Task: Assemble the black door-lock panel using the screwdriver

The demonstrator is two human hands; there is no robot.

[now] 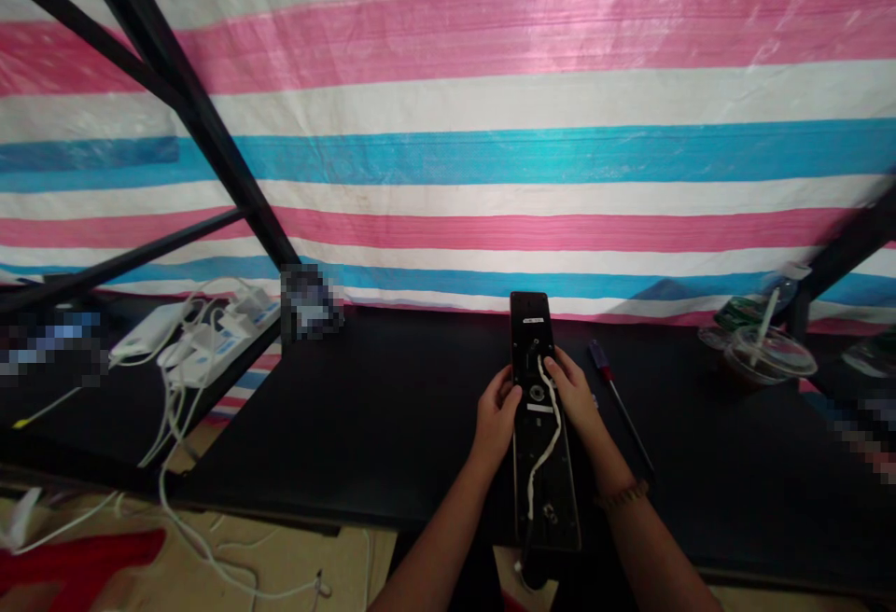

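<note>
A long, narrow black device point(550, 463) with rounded corners, like a door lock panel, extends over the table's near edge. Small screws, labels and a round fitting show on its upward face. Along that face runs a whitish wrapped cable point(556, 435), its lower end hanging near the edge. My left hand point(498, 414) is closed on the device's left side. On the opposite side, my right hand point(575, 396) grips it, the thumb close to the upper part of the cable. A screwdriver point(616, 393) with a purple and red handle lies right of my right hand.
The black table point(364, 416) meets a striped plastic sheet point(490, 155). At right stands a clear plastic cup point(760, 365) with a straw. A white power strip point(210, 355) with tangled cables lies left. A black metal frame bar point(217, 155) slants upward at left.
</note>
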